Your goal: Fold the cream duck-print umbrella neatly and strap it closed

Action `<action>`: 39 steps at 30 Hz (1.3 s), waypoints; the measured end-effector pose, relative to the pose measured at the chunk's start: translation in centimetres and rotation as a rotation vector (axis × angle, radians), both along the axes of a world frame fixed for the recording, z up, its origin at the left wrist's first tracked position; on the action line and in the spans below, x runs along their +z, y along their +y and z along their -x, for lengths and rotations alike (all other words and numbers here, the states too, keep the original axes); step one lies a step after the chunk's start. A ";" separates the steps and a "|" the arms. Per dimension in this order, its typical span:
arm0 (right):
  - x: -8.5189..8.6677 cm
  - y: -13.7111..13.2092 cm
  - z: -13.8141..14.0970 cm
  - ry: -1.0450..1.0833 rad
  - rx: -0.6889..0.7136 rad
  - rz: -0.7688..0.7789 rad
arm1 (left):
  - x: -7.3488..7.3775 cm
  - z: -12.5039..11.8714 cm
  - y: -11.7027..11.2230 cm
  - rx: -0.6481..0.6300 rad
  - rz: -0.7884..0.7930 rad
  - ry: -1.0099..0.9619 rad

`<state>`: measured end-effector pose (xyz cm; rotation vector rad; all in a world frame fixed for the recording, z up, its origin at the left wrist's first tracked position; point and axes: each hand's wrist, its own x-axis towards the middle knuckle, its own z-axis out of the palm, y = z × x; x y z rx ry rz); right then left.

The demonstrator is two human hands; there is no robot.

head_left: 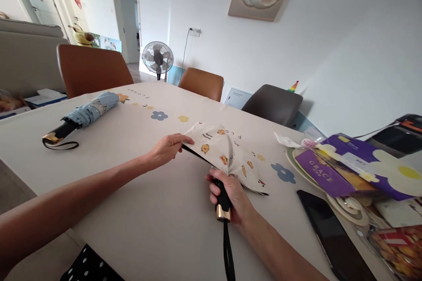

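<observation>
A cream folding umbrella (216, 147) with small yellow cartoon prints lies over the table in front of me, its canopy loose and partly spread. My right hand (232, 195) is wrapped round its black handle, which has a gold end and a hanging black wrist strap (227, 250). With fingers closed, my left hand (168, 149) pinches the left edge of the canopy fabric. Off to the left rests a light blue folded umbrella (94, 109), its black and gold handle toward me; neither hand touches it.
The table (158, 215) has a pale cloth printed with flowers. On the right lie a black phone (334, 232), a purple box (325, 173) and a packet of food (400, 250). Chairs (94, 70) stand along the far side, with a fan (158, 58) behind.
</observation>
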<state>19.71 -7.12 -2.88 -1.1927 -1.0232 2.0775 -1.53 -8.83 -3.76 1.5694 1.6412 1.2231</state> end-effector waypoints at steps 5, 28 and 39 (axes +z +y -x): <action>-0.3 0.3 -0.4 0.054 0.004 0.013 | -0.6 0.3 -0.4 -0.023 -0.050 0.120; -0.8 -0.9 -0.4 -0.044 0.094 -0.184 | 0.3 0.9 -0.6 -0.088 0.251 -0.480; -0.6 -0.2 -0.5 -0.058 0.069 -0.175 | -1.0 -0.4 0.0 0.051 0.181 -0.160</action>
